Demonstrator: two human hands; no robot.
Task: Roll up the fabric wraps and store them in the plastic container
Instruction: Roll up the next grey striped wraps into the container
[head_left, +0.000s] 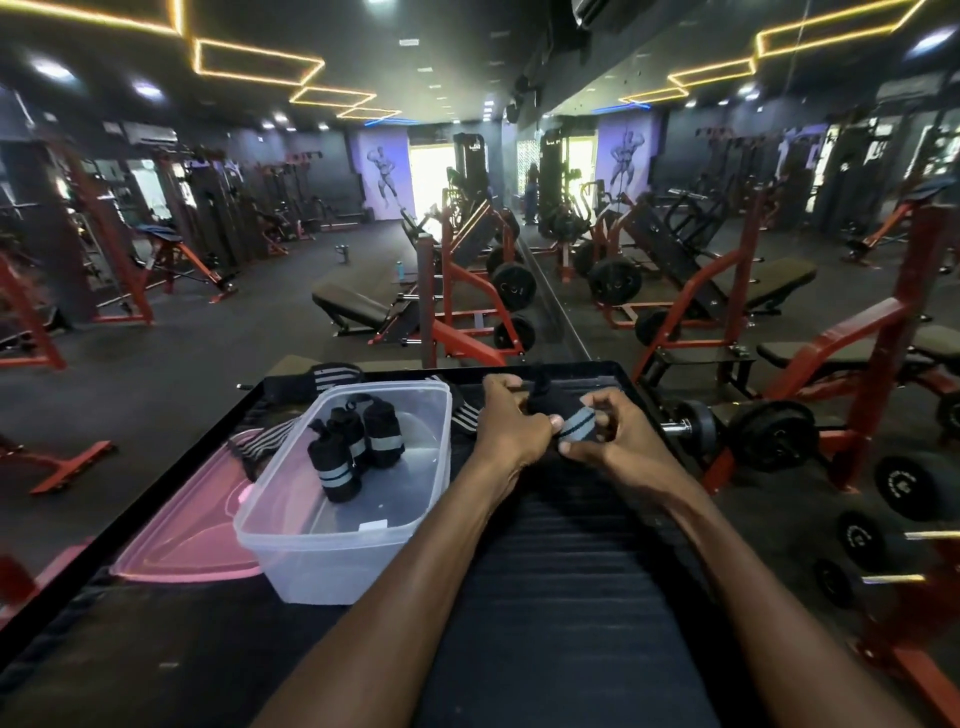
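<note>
Both hands, left (511, 421) and right (613, 436), grip a black wrap (569, 415) beside the tub (343, 540) holding rolled wraps (356, 444); pink lid (182, 535) lies left, loose wraps (270, 441) behind.

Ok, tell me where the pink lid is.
In the head view, the pink lid lies flat at the table's left edge, beside the clear plastic container.
</note>
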